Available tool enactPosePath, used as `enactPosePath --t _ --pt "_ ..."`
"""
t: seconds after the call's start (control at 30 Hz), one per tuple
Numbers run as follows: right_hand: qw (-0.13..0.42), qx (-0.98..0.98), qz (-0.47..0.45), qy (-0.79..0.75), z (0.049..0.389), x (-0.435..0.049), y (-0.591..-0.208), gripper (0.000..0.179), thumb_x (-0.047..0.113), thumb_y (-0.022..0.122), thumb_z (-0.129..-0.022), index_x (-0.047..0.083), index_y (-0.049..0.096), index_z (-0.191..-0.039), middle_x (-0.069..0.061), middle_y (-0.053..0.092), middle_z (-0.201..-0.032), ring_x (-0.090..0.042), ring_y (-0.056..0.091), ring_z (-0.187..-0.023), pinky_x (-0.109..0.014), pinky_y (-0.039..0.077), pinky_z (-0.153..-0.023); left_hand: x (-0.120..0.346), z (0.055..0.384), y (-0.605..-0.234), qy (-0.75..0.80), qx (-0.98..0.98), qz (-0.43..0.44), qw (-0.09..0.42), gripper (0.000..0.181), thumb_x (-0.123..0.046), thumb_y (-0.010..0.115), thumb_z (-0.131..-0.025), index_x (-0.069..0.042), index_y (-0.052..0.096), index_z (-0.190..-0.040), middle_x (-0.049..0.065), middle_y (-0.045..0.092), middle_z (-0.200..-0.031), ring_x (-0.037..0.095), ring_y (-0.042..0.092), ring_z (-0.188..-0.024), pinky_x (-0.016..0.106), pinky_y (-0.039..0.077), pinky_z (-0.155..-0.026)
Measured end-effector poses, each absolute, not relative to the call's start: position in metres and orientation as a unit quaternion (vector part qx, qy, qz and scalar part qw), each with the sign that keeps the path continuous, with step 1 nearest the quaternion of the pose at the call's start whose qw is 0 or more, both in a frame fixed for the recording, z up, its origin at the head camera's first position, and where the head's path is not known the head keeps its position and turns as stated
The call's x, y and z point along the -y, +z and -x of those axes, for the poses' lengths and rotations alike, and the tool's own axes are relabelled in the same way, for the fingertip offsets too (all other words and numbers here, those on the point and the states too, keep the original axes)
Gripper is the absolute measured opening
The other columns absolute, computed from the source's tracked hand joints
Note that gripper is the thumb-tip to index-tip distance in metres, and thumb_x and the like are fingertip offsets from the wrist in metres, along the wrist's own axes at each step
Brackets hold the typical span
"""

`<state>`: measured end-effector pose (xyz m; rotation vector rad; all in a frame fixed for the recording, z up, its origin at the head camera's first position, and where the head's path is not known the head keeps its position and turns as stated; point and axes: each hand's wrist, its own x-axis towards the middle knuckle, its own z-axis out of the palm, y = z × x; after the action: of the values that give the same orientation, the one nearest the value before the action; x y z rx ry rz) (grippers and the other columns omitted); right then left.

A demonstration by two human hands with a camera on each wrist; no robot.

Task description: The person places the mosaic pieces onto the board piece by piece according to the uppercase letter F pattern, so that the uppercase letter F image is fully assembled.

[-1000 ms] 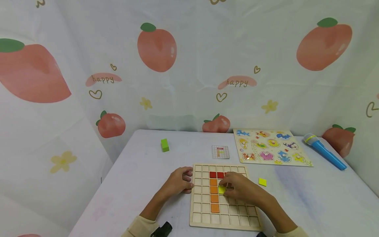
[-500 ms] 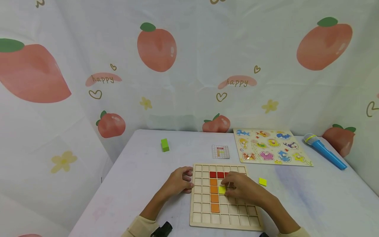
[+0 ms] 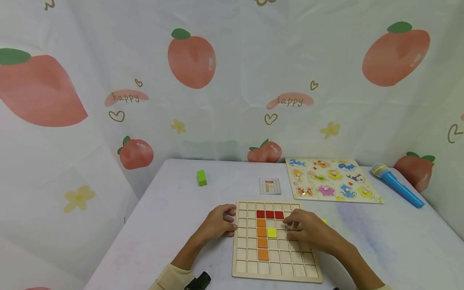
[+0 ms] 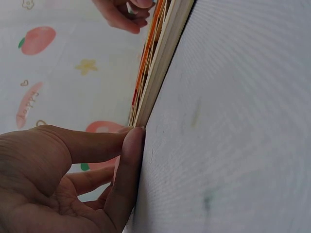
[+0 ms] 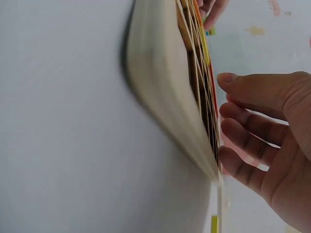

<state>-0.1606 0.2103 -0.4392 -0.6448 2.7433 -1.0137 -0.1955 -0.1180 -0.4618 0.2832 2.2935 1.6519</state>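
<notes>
A wooden grid board (image 3: 250,267) lies on the table with red tiles (image 3: 270,214), orange tiles (image 3: 262,243) and one yellow tile (image 3: 272,233) in its cells. My left hand (image 3: 216,220) grips the board's left edge between thumb and fingers; the left wrist view shows the fingertips (image 4: 133,138) at that edge. Over the board's right side, my right hand (image 3: 313,231) hovers with loosely bent, parted fingers and nothing between them. In the right wrist view, that hand (image 5: 286,141) is beside the grid. A second yellow tile (image 3: 324,220) is mostly hidden behind the right hand.
Beyond the board lies a small printed grid card (image 3: 270,186). A green block (image 3: 201,178) stands at the back left. An animal puzzle board (image 3: 333,181) and a blue toy microphone (image 3: 398,187) lie at the back right, before a fruit-patterned curtain (image 3: 224,121).
My right hand has drawn back to the right from the yellow tile, leaving it in its cell. It now covers most of the loose yellow tile. My left hand has stayed put.
</notes>
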Motion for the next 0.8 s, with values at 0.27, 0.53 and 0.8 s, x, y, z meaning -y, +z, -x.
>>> enactPosePath --t 0.27,0.53,0.8 --pt "0.031 -0.917 0.215 -0.334 0.156 -0.231 -0.440 0.031 0.021 0.084 -0.089 0.010 0.077 -0.117 0.007 0.067 -0.102 -0.005 0.060 -0.090 -0.024 0.055 -0.074 0.118 0.195 -0.462 0.576 -0.798 -0.098 0.149 0.068 0.011 0.078 -0.084 0.007 0.054 -0.147 0.014 0.060 -0.124 0.021 0.061 -0.101 0.034 0.068 -0.067" --pt "-0.008 -0.924 0.202 -0.324 0.154 -0.249 -0.440 0.030 0.017 0.084 -0.089 0.010 0.077 -0.117 0.008 0.069 -0.102 -0.004 0.059 -0.089 -0.023 0.056 -0.072 0.118 0.195 -0.462 0.576 -0.798 -0.099 0.147 0.068 0.011 0.078 -0.083 0.007 0.054 -0.147 0.015 0.060 -0.125 0.022 0.061 -0.102 0.034 0.068 -0.067" --pt "-0.018 -0.932 0.168 -0.320 0.153 -0.264 -0.440 0.033 0.018 0.086 -0.087 0.009 0.077 -0.118 0.007 0.070 -0.100 -0.004 0.058 -0.087 -0.023 0.054 -0.070 0.118 0.195 -0.463 0.578 -0.796 -0.104 0.146 0.069 0.011 0.078 -0.083 0.008 0.053 -0.147 0.015 0.060 -0.124 0.022 0.060 -0.102 0.035 0.069 -0.068"
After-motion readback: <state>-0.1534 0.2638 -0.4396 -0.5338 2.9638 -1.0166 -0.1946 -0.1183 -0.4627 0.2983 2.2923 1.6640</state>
